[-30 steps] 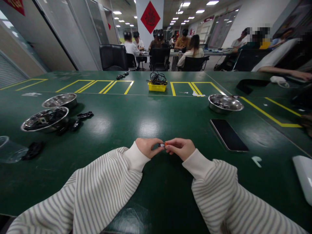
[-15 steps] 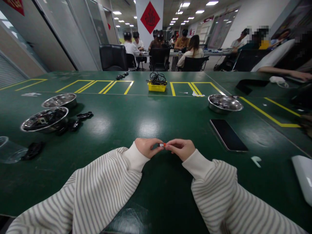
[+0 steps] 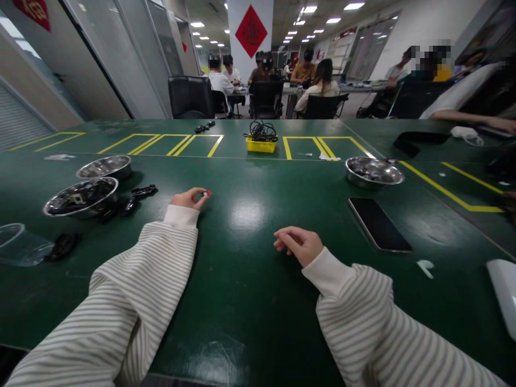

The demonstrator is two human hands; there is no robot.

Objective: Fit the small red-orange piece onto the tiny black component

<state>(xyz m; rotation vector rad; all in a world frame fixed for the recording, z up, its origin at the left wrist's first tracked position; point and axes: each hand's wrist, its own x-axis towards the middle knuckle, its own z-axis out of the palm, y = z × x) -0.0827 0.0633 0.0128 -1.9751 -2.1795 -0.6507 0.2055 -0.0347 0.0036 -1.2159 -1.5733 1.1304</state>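
Head view: our left hand (image 3: 186, 199) pinches a red-and-white piece (image 3: 206, 194), presumably because it's tiny; our right hand (image 3: 302, 244) curls, grip unclear.

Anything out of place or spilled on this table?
Slightly: black parts lie on the green table beside the nearer left bowl, not in it, and a lone white earbud lies loose by the phone. No spill visible.
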